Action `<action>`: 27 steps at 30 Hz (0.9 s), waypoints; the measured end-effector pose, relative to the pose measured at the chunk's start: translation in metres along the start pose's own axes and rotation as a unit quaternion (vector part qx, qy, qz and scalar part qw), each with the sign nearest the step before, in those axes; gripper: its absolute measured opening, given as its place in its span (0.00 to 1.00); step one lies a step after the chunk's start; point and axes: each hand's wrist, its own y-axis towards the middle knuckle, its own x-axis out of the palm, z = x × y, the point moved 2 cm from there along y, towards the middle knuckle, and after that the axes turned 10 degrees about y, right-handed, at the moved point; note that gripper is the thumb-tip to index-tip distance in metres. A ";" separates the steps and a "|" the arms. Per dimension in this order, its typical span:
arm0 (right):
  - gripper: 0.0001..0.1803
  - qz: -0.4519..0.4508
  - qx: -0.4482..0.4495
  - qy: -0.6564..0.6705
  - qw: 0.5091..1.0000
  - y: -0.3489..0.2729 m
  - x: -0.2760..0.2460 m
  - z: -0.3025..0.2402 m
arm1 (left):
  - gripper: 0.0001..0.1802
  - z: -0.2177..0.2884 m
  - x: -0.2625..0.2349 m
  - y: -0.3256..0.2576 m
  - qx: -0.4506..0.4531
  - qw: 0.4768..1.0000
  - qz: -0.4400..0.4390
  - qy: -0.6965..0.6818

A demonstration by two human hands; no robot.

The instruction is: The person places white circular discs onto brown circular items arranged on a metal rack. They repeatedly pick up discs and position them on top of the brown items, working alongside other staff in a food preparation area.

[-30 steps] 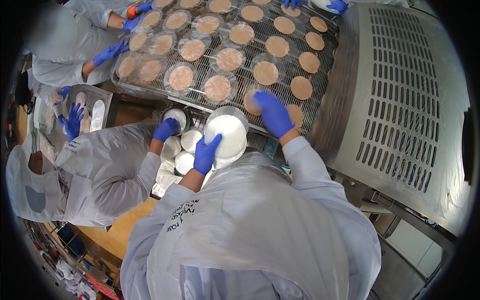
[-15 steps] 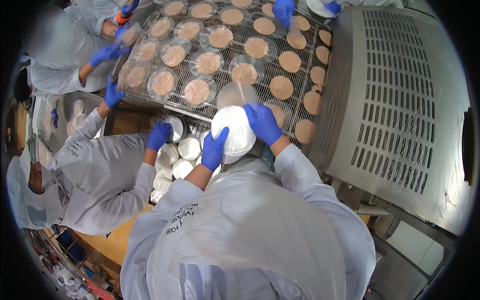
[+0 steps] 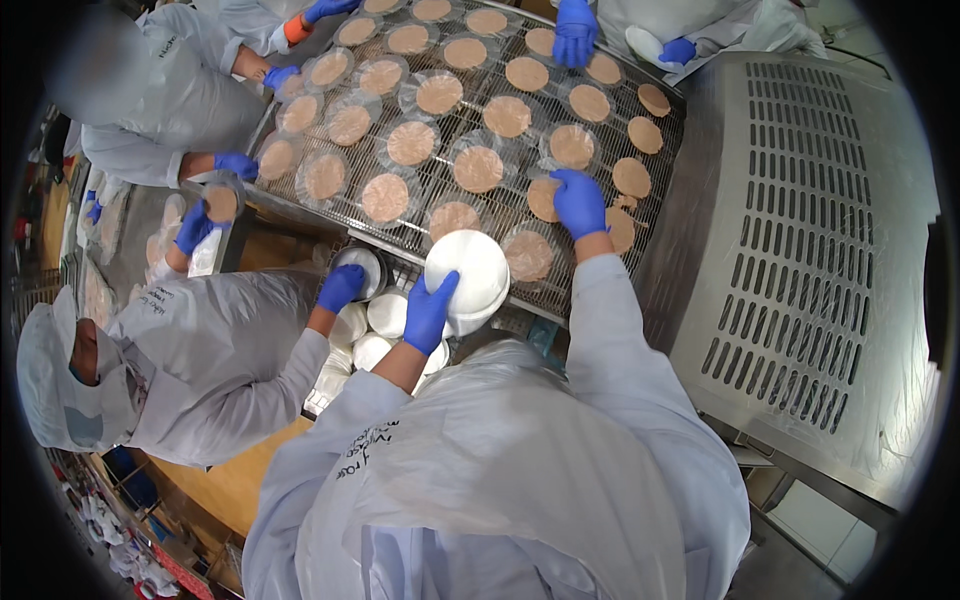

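Note:
My left hand (image 3: 430,312) is closed on a stack of round white sheets (image 3: 468,272), thumb on top, held just over the near edge of a wire conveyor belt (image 3: 395,228). My right hand (image 3: 580,203) reaches over the belt with its fingers stretched out, and no sheet shows in it. It partly covers a bare, flat brown disc (image 3: 543,200), and its fingertips lie close to another disc (image 3: 571,147) that has a clear round sheet. Whether the fingers touch either is unclear. Rows of similar discs, many with clear sheets, cover the belt.
A slotted metal hood (image 3: 800,240) stands on the right. Several white round stacks (image 3: 387,314) sit below the belt. At left, a co-worker holds a sheeted disc (image 3: 222,203) in one hand, the other on a round container (image 3: 358,270). More gloved co-workers' hands (image 3: 575,35) reach over the far side.
My right hand has left the stack, where it held a translucent sheet, and reached right over the belt. A disc near its fingertips now has a clear sheet. My left hand keeps the stack.

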 end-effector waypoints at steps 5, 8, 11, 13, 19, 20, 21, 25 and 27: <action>0.14 -0.090 -0.040 0.159 0.982 -0.063 0.013 -0.074 | 0.21 -0.007 0.003 0.027 0.012 0.999 -0.006 -0.028; 0.11 -0.086 -0.051 0.153 0.983 -0.071 0.030 -0.105 | 0.20 0.007 0.012 0.029 -0.007 0.997 -0.032 -0.070; 0.13 0.009 -0.088 0.163 0.983 -0.064 0.048 -0.084 | 0.19 -0.009 0.009 0.029 0.005 0.999 0.007 -0.032; 0.14 0.090 -0.196 0.240 0.946 -0.050 0.032 -0.071 | 0.19 -0.011 0.006 0.027 0.018 0.999 0.029 -0.008; 0.14 0.289 -0.017 0.055 0.956 0.021 -0.076 0.031 | 0.23 -0.025 -0.012 0.014 -0.005 0.999 0.022 0.022; 0.14 0.241 -0.026 -0.025 0.970 0.031 -0.067 0.039 | 0.23 -0.023 -0.013 0.014 -0.007 1.000 0.016 0.013; 0.14 0.189 -0.034 -0.105 0.976 0.039 -0.059 0.044 | 0.24 -0.021 -0.014 0.015 -0.008 1.000 0.010 0.002; 0.13 0.097 -0.067 -0.118 0.986 0.013 -0.016 0.010 | 0.23 -0.021 -0.021 0.013 -0.001 0.999 0.029 0.018; 0.12 0.032 0.003 -0.100 0.995 -0.021 -0.007 -0.014 | 0.21 -0.010 -0.015 0.015 -0.004 1.000 0.024 0.009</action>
